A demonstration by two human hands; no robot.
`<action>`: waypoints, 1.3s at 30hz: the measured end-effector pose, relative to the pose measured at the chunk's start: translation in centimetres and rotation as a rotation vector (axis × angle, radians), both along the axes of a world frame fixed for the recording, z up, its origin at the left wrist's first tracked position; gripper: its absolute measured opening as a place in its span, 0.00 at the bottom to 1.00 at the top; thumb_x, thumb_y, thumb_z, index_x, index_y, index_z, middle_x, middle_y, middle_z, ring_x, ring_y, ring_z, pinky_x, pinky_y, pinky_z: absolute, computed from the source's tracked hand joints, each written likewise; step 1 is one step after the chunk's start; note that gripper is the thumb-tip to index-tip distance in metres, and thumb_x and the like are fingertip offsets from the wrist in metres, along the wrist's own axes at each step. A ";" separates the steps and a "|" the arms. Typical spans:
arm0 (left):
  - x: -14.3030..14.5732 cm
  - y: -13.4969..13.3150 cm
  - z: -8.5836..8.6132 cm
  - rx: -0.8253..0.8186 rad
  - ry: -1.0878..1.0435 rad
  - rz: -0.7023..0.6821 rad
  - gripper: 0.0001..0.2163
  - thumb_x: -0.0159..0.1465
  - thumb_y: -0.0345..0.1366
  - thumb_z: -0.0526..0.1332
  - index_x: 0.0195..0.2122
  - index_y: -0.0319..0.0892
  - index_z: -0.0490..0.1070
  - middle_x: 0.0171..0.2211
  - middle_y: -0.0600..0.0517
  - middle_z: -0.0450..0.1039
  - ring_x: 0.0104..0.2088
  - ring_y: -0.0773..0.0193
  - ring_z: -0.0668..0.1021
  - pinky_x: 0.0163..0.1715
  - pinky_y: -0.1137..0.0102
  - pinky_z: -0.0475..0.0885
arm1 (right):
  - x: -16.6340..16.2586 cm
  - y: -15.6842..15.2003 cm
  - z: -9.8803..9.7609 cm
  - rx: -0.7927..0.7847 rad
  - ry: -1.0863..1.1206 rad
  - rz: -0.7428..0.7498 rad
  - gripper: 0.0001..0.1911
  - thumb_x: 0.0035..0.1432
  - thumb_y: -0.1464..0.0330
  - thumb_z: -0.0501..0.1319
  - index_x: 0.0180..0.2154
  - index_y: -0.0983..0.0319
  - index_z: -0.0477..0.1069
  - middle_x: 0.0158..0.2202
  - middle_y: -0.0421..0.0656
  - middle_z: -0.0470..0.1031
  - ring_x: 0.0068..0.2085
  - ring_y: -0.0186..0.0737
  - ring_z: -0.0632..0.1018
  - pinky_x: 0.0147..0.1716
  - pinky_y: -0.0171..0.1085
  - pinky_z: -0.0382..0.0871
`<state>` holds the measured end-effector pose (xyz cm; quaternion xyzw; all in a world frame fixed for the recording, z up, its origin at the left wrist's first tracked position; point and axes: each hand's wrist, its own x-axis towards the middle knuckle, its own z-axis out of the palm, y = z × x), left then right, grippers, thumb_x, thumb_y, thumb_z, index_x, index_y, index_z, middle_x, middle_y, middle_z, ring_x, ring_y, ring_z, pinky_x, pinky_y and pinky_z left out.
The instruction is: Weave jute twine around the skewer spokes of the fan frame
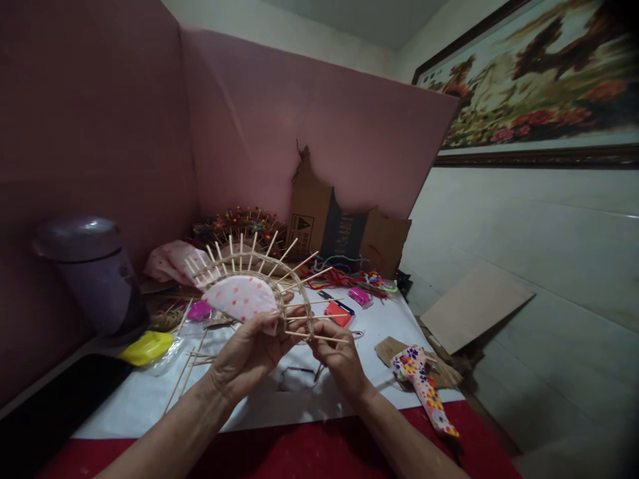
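Observation:
A half-round fan-shaped craft piece is held up above the table, tilted. Its middle is white cloth with orange-pink dots, and thin wooden sticks radiate from the rim with twine wound across them in arcs. My left hand is closed on its lower right edge, thumb on the cloth and fingers behind. At the lowest stick on the right, my right hand pinches the end of the twine arc; its fingertips partly hide what they grip.
Loose sticks, a yellow clay packet and a purple tumbler stand or lie left. Scissors, red and pink packets and coloured pipe cleaners lie behind. A flower-patterned piece rests right; torn cardboard leans at the back.

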<state>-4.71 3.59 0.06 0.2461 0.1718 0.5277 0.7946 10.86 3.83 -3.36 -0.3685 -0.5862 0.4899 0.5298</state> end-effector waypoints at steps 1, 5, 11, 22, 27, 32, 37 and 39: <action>0.0 0.0 0.0 0.000 0.001 0.010 0.21 0.56 0.23 0.54 0.52 0.35 0.58 0.40 0.40 0.75 0.40 0.58 0.77 0.43 0.65 0.70 | 0.0 0.1 -0.2 0.005 0.004 0.009 0.12 0.49 0.61 0.60 0.24 0.65 0.68 0.17 0.34 0.56 0.19 0.26 0.53 0.17 0.29 0.45; 0.1 0.0 0.0 -0.006 -0.004 0.052 0.19 0.56 0.24 0.53 0.50 0.36 0.60 0.41 0.40 0.74 0.42 0.57 0.76 0.45 0.64 0.69 | 0.1 0.4 -0.7 -0.009 0.019 0.018 0.12 0.49 0.61 0.60 0.24 0.65 0.66 0.16 0.33 0.55 0.18 0.26 0.53 0.17 0.29 0.44; -0.2 0.4 -0.1 -0.004 0.000 0.142 0.16 0.56 0.24 0.53 0.47 0.36 0.63 0.37 0.42 0.75 0.35 0.62 0.78 0.38 0.67 0.72 | 0.5 0.9 -0.5 -0.077 0.023 -0.044 0.11 0.46 0.64 0.62 0.23 0.65 0.65 0.15 0.32 0.54 0.17 0.24 0.52 0.16 0.29 0.42; -0.7 1.3 -0.1 0.013 -0.010 0.226 0.11 0.55 0.24 0.54 0.38 0.36 0.69 0.34 0.44 0.76 0.35 0.61 0.77 0.35 0.69 0.72 | 0.9 0.9 0.3 -0.018 0.045 -0.083 0.12 0.47 0.61 0.62 0.25 0.66 0.70 0.16 0.35 0.60 0.17 0.24 0.52 0.15 0.30 0.44; -0.7 1.1 -0.2 -0.009 -0.053 0.165 0.13 0.55 0.26 0.55 0.42 0.39 0.69 0.36 0.45 0.76 0.38 0.58 0.77 0.40 0.65 0.71 | 0.4 0.6 -0.2 0.013 -0.014 -0.058 0.10 0.48 0.63 0.62 0.27 0.65 0.74 0.20 0.38 0.65 0.19 0.26 0.57 0.17 0.30 0.49; -0.7 0.6 -0.2 0.029 -0.034 0.062 0.15 0.58 0.30 0.55 0.47 0.45 0.66 0.41 0.46 0.74 0.41 0.53 0.76 0.43 0.55 0.67 | 0.3 0.7 -0.7 0.027 0.008 -0.048 0.09 0.48 0.65 0.62 0.29 0.64 0.74 0.25 0.40 0.69 0.23 0.28 0.62 0.20 0.30 0.54; -0.6 0.7 -0.2 0.019 -0.019 0.074 0.17 0.57 0.31 0.56 0.48 0.45 0.65 0.40 0.46 0.74 0.41 0.54 0.76 0.41 0.60 0.69 | 0.4 0.7 -0.5 0.042 -0.025 -0.048 0.09 0.50 0.65 0.60 0.27 0.65 0.72 0.21 0.38 0.65 0.22 0.28 0.60 0.21 0.31 0.53; -0.6 0.8 -0.2 0.023 -0.024 0.098 0.16 0.57 0.31 0.56 0.48 0.45 0.65 0.38 0.47 0.75 0.40 0.56 0.77 0.39 0.62 0.70 | 0.3 0.4 -0.5 0.079 -0.065 -0.060 0.09 0.50 0.65 0.60 0.26 0.65 0.71 0.22 0.39 0.66 0.23 0.29 0.61 0.22 0.31 0.55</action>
